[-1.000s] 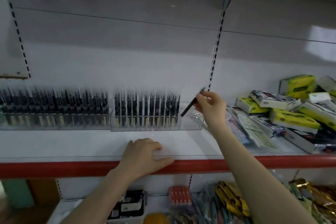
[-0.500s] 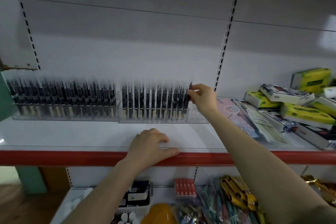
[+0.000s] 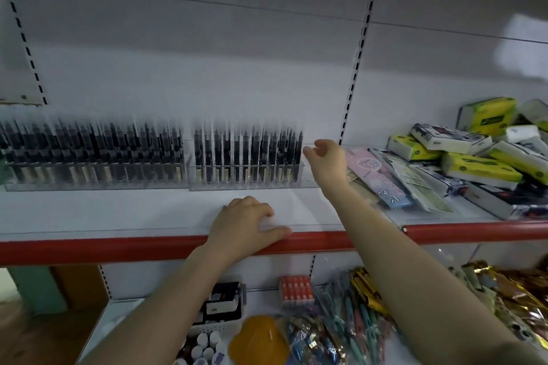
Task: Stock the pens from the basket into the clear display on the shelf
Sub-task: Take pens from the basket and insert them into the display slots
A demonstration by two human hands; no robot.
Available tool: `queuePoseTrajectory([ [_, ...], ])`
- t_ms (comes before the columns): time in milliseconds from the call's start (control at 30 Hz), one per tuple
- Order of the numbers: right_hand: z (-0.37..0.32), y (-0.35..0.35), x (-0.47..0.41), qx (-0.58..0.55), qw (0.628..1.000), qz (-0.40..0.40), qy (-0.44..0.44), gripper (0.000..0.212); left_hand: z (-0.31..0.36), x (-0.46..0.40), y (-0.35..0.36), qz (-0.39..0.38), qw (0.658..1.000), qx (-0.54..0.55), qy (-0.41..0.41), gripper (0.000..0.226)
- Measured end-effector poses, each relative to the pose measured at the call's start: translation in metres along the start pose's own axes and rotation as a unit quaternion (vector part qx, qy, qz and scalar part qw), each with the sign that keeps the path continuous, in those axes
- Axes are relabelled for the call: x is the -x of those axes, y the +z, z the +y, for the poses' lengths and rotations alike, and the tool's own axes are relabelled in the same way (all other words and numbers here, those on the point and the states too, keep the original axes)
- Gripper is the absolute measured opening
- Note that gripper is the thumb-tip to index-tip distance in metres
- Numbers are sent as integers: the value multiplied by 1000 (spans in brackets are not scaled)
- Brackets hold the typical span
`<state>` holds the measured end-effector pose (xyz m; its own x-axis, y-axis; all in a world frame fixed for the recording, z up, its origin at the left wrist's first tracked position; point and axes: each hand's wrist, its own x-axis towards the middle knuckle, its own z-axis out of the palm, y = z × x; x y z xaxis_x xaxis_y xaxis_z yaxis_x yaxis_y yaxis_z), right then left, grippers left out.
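Note:
Two clear displays stand side by side at the back of the white shelf [image 3: 118, 216]. The right clear display [image 3: 246, 184] holds several upright black pens [image 3: 249, 154]; the left display [image 3: 95, 157] is also packed with them. My right hand [image 3: 324, 160] hovers just right of the last pen, fingers loosely spread, holding nothing. My left hand [image 3: 246, 225] rests on the shelf's front edge, thumb along the red trim [image 3: 89, 249]. A white basket [image 3: 216, 326] sits on the lower shelf, partly hidden by my left arm.
Yellow and white boxes [image 3: 480, 166] and flat pink packets [image 3: 379, 178] are piled on the right of the shelf. Below lie orange-red boxes [image 3: 296, 287], bundles of coloured pens [image 3: 341, 320], a yellow object [image 3: 261, 341] and gold wrappers [image 3: 513, 290]. A slotted upright [image 3: 353, 77] runs behind.
My right hand carried a black pen to the right end of the display, stood it there, and has let go. My left hand stayed on the shelf edge.

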<state>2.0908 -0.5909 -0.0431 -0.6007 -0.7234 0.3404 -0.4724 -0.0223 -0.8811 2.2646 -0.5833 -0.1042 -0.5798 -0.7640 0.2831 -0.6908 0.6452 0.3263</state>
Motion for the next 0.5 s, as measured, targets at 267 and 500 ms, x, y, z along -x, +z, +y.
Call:
queuePoseTrajectory([
  [267, -32, 28, 122, -273, 958, 68, -60, 11, -28, 70, -1, 281, 936, 121, 171, 25],
  [500, 68, 104, 259, -138, 982, -125, -38, 18, -127, 178, 75, 58, 982, 165, -73, 25],
])
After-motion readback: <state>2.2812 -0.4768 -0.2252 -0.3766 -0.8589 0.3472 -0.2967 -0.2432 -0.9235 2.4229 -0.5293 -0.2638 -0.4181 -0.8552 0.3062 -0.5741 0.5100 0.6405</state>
